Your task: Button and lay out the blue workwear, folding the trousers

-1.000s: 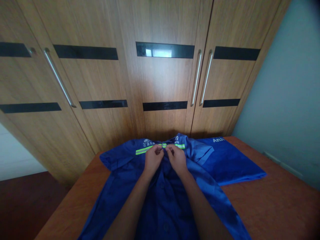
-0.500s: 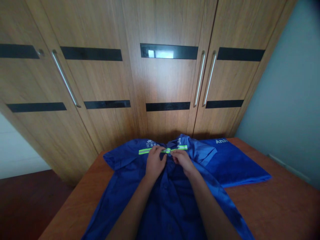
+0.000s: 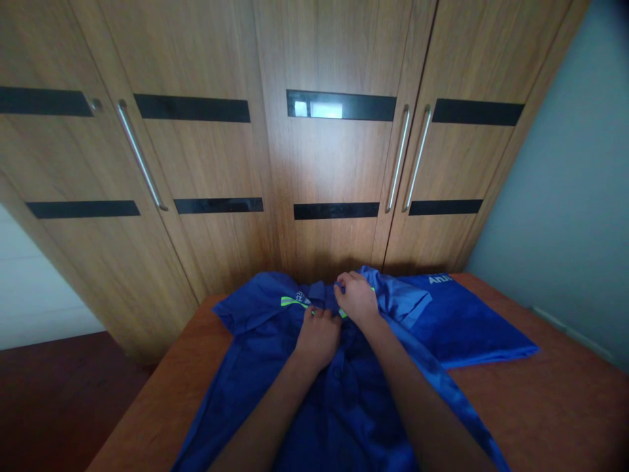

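A dark blue short-sleeved work shirt (image 3: 265, 367) lies spread front side up, its collar away from me. A yellow-green and silver reflective strip (image 3: 291, 301) crosses its chest, puckered at the middle. My left hand (image 3: 320, 335) is closed on the front opening at chest height, fingers curled over the cloth beside the strip. Just above and to the right, my right hand (image 3: 358, 298) has bent fingers at the cloth below the collar and covers part of the strip. Its fingertips are small and partly hidden. A button (image 3: 337, 373) shows below my left hand.
The shirt rests on a reddish-brown wooden table (image 3: 550, 413). On the right, partly under the sleeve, lies a flat folded blue fabric item (image 3: 472, 328) with white lettering. A wooden wardrobe (image 3: 329, 157) with metal handles stands behind the table's far edge. A pale wall (image 3: 565, 216) bounds the right.
My left hand has moved down and slightly right, pulling the shirt front with it. My right hand has risen toward the collar. The strip, straighter before, is now bent.
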